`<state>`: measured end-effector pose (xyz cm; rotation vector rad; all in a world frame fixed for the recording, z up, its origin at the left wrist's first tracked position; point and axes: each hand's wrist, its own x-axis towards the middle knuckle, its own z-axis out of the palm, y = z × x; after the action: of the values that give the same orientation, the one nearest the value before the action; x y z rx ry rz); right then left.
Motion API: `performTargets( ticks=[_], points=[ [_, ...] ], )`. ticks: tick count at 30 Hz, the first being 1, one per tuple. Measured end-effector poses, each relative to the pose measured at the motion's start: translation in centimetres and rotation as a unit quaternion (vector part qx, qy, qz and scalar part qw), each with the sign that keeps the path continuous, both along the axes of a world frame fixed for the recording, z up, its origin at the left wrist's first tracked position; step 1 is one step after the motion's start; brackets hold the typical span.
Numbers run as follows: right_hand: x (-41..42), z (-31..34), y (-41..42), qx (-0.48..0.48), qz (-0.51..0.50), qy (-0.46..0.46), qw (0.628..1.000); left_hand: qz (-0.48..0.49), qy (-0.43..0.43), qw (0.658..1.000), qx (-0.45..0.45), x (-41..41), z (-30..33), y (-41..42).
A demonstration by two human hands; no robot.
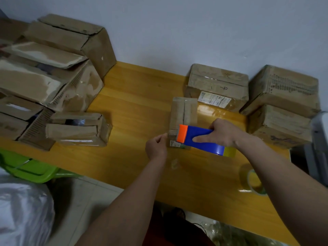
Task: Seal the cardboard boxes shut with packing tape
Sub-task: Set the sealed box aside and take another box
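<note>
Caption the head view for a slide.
Right hand runs a blue tape dispenser over a small cardboard box steadied by the left hand.

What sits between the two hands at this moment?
In the head view, the small cardboard box and the orange end of the blue tape dispenser lie between left hand and right hand.

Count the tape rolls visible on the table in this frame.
1. A spare tape roll lies near the table's front edge, under the right forearm. The blue dispenser in the right hand shows a yellowish end that may be another roll, mostly hidden.
</note>
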<state>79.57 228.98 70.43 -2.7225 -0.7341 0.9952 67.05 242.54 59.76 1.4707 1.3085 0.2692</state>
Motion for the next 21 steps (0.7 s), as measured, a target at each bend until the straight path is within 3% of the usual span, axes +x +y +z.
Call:
performTargets(
  ticks=[3,5,7,9,11,15,21],
  points=[
    [0.3,0.0,0.0,-0.001,-0.005,0.003,1.0,-0.058,0.158,0.98,0.103,-1.0,-0.4,0.1],
    [0.3,0.0,-0.1,0.0,-0.012,-0.002,1.0,-0.16,0.143,0.946,0.244,-1.9,-0.9,-0.1],
    [0.2,-0.1,-0.3,0.007,-0.026,-0.013,1.0,-0.352,0.097,0.843,0.395,-2.3,-1.8,0.0],
    [0.1,-0.1,-0.4,0.01,-0.045,-0.02,0.999,-0.501,0.133,0.725,0.454,-2.4,-1.7,0.7],
    [0.0,-0.2,-0.6,0.019,-0.056,-0.01,0.998,-0.559,0.216,0.675,0.43,-2.5,-0.6,1.2],
    [0.1,-0.1,-1.3,0.035,-0.052,0.024,0.998,-0.569,0.272,0.64,0.439,-2.6,0.9,1.8],
    [1.4,1.3,-5.3,-0.015,-0.015,0.022,1.0,-0.557,0.249,0.648,0.454,-2.8,1.0,2.5]
  ],
)
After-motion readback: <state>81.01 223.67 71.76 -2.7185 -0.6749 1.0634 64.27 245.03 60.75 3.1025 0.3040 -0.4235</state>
